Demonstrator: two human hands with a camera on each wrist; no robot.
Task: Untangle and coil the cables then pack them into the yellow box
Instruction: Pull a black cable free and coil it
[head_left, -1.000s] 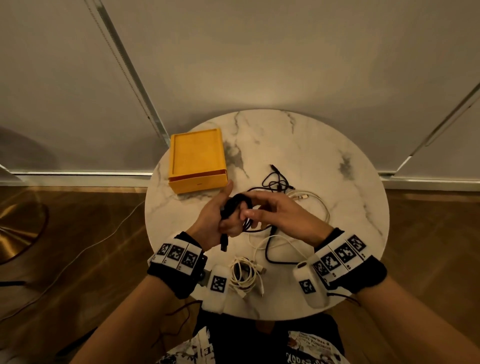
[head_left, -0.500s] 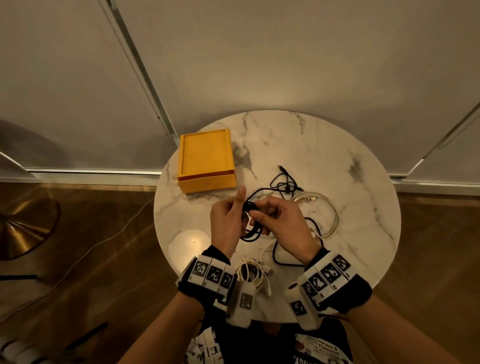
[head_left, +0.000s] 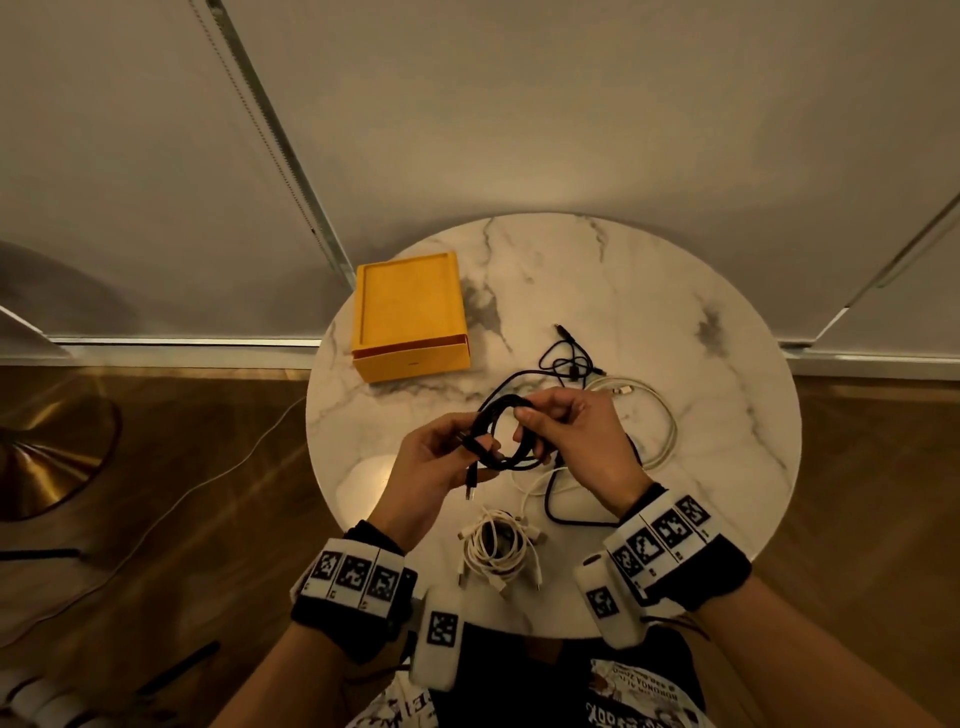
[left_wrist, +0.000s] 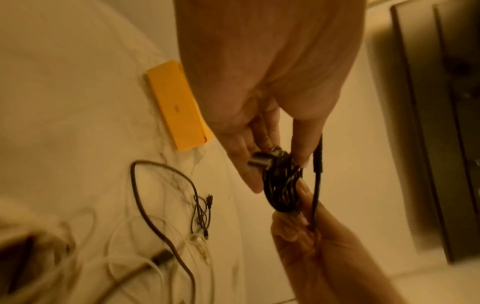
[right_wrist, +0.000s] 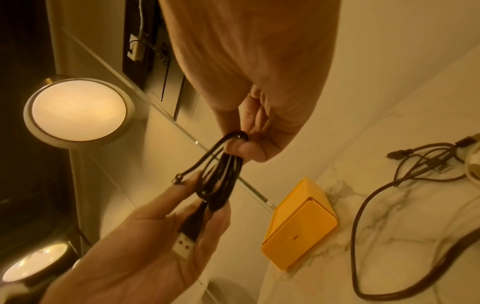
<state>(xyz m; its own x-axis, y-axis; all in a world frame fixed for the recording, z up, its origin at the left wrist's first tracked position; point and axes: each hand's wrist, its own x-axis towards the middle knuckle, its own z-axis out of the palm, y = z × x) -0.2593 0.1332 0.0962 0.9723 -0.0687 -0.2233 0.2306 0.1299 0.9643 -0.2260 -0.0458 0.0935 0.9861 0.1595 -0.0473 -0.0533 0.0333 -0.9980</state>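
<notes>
1. The left hand (head_left: 435, 457) pinches the near side of a black USB cable coil (head_left: 501, 434) between thumb and fingers. This pinch holds the loops stacked so they cannot spring apart; the USB-A plug (right_wrist: 185, 242) hangs free below the fingers.
2. The right hand (head_left: 574, 441) grips the far side of the same coil, fingers curled round the strands. The grip holds the coil up above the round marble table (head_left: 727, 467), probably to lay on the next turn.
3. The yellow box (head_left: 410, 317) stands at the table's far left, well apart from both hands. Its lid appears shut, so it likely needs opening before packing.
4. A coiled white cable (head_left: 496, 551) lies at the near edge, judged finished.
5. A thin black cable tangle (head_left: 569, 358) and a loose white cable loop (head_left: 654, 415) lie beyond the right hand, not yet coiled.
6. A loose black cable (head_left: 553, 499) lies under the right wrist; whether it joins the held coil cannot be told.
</notes>
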